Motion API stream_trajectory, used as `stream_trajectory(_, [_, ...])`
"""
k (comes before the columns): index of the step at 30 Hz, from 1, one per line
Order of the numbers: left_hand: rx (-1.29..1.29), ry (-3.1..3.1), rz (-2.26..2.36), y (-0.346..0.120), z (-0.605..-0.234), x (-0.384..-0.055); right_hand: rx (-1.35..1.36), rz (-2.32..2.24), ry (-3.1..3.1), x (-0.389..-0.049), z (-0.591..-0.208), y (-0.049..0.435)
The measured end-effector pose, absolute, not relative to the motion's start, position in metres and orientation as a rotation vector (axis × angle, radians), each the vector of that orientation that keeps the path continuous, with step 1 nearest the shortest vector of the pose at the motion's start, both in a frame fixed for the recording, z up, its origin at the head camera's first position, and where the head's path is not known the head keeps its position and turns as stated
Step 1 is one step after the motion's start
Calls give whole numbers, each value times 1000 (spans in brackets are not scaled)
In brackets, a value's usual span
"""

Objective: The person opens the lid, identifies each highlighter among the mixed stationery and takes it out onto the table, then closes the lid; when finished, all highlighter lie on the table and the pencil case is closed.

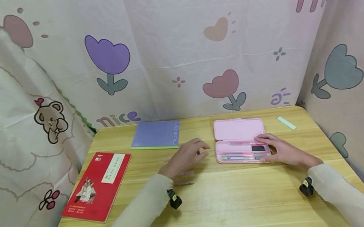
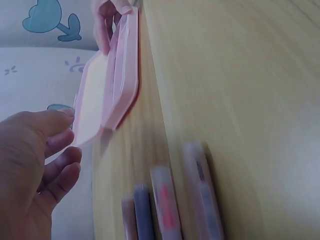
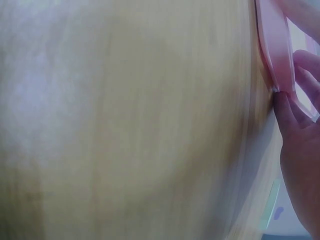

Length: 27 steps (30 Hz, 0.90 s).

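Left hand (image 1: 186, 157) in the head view is beside the left end of the pink pencil case (image 1: 224, 148), with a small gap between them; its fingers are loosely bent, half apart, and I see nothing held in them. Some loose pens (image 1: 187, 173) lie to the left of the case, partly hidden under this hand, and their long axes run roughly along the length of the case, so their visible ends point to its side. Open on the table (image 1: 222, 208), the case has its lid (image 1: 239, 128) laid back on the far side. Right hand (image 1: 281, 150) grips the opposite end of the case, and it is well apart from the pens; therefore the left hand is the nearer one for them, and this relation seems to me the important one. In the left wrist view, four pens, somewhat blurred, lie side by side before the case, below the bent fingers and not touched by them. From the right wrist, the thumb (image 3: 286, 112) is against the outside corner of the case, while other fingers reach over its edge; what they touch inside, I cannot tell.
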<state>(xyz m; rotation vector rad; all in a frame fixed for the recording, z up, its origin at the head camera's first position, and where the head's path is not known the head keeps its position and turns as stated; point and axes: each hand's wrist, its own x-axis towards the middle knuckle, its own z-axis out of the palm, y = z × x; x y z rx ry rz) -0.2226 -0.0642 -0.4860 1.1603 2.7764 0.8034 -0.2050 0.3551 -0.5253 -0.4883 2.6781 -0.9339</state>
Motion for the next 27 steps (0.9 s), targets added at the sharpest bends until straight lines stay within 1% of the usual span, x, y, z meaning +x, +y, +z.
stream_trajectory(8, [1163, 2620, 766, -25, -493, -228, -495, -935, 2676, -205, -527, 356])
stream_trajectory(16, [1288, 2570, 629, 3, -499, -228, -471, -941, 2678, -206, -529, 357])
stream_trajectory(27, [1366, 2675, 339, 14, -505, -227, -536, -968, 2684, -205, -528, 356])
